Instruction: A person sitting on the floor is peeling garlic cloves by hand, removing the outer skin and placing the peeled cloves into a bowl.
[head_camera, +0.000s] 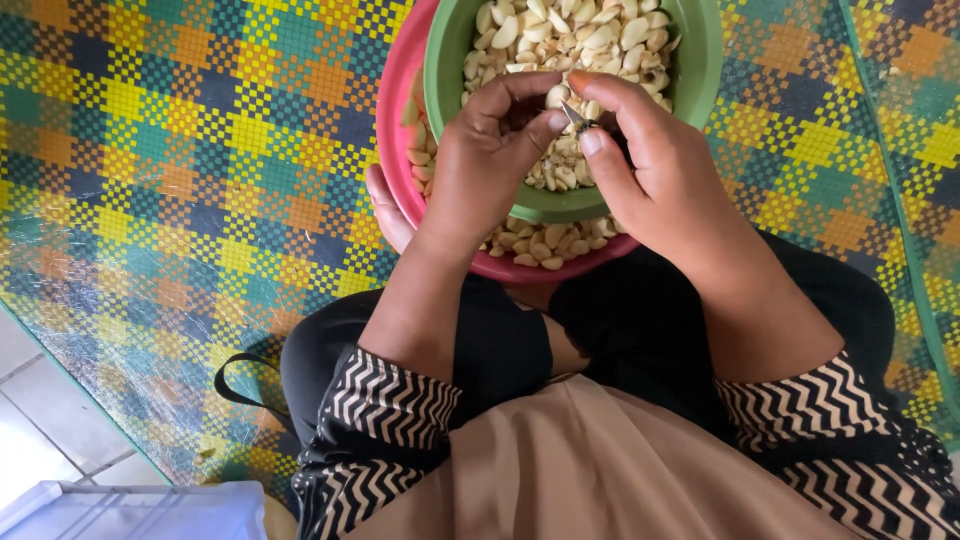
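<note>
A green bowl (700, 60) full of pale garlic cloves (570, 35) sits inside a wider pink basin (395, 110), which also holds cloves along its near rim. My left hand (485, 165) hovers over the green bowl, thumb and fingers pinched around something small that is hidden. My right hand (650, 170) is shut on a small knife (577, 120), whose short blade tip shows between the two thumbs. Both hands nearly touch above the bowl's near edge.
A woven plastic mat (180, 170) in yellow, green, orange and blue checks covers the floor. White floor tiles (40, 410) show at lower left beside a pale blue plastic lid (130, 510). My lap in black and beige cloth fills the bottom. A toe pokes out left of the basin.
</note>
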